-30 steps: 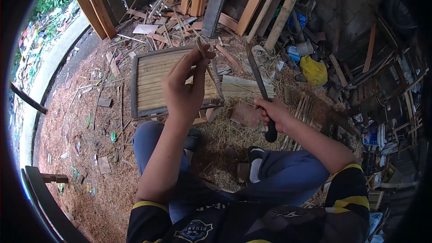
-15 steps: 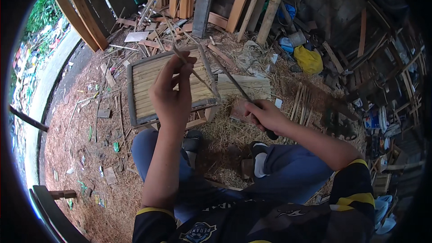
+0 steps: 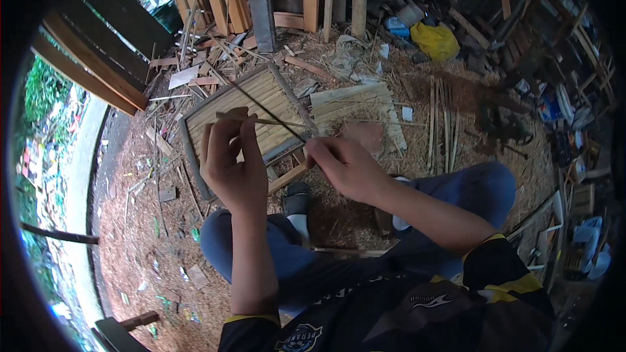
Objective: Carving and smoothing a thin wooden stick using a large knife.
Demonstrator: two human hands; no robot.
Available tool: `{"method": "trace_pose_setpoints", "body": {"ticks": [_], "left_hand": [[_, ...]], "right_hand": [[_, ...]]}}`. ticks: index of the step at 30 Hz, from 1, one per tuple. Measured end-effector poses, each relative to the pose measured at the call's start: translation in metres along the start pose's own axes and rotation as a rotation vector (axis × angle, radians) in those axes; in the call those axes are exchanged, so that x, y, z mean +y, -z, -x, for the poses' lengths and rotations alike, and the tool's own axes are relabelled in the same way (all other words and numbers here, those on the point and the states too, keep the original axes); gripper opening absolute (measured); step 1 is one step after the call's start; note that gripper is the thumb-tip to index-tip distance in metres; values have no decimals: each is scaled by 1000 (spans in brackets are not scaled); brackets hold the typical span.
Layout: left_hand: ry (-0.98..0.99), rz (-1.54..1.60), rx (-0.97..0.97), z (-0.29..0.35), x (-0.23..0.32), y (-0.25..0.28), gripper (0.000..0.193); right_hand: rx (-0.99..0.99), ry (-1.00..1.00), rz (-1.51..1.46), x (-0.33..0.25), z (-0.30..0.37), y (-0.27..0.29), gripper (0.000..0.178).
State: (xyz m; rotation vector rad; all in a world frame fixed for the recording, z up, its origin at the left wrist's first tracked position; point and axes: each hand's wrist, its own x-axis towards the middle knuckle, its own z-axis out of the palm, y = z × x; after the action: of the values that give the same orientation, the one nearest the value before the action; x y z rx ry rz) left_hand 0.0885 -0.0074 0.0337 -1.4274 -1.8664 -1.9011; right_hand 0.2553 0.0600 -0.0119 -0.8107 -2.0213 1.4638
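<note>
Centrally, the left hand (image 3: 228, 169) pinches a thin strip (image 3: 267, 120) between thumb and bent fingers, while the right hand (image 3: 349, 168) is curled closed around a long dark blade (image 3: 256, 102). The strip reaches rightward between the hands, crossing the blade above a slatted panel (image 3: 270, 94); whether they touch, I cannot tell.

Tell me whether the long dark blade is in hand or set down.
In hand: the right hand grips its near end, and the blade slants forward and left, crossing the slatted panel in view.
</note>
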Motion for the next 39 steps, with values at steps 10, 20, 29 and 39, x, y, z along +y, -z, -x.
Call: {"method": "trace_pose_setpoints", "body": {"ticks": [10, 20, 29, 39], "left_hand": [[-114, 27, -79, 35, -16, 4, 7], [-35, 102, -58, 53, -14, 2, 11], [-99, 101, -88, 47, -19, 2, 11], [-33, 93, -86, 39, -25, 8, 13]], "right_hand": [[28, 63, 72, 0, 13, -12, 49], [5, 44, 103, 43, 0, -13, 49], [-6, -24, 77, 62, -10, -9, 49], [-69, -100, 87, 56, -18, -5, 53]]}}
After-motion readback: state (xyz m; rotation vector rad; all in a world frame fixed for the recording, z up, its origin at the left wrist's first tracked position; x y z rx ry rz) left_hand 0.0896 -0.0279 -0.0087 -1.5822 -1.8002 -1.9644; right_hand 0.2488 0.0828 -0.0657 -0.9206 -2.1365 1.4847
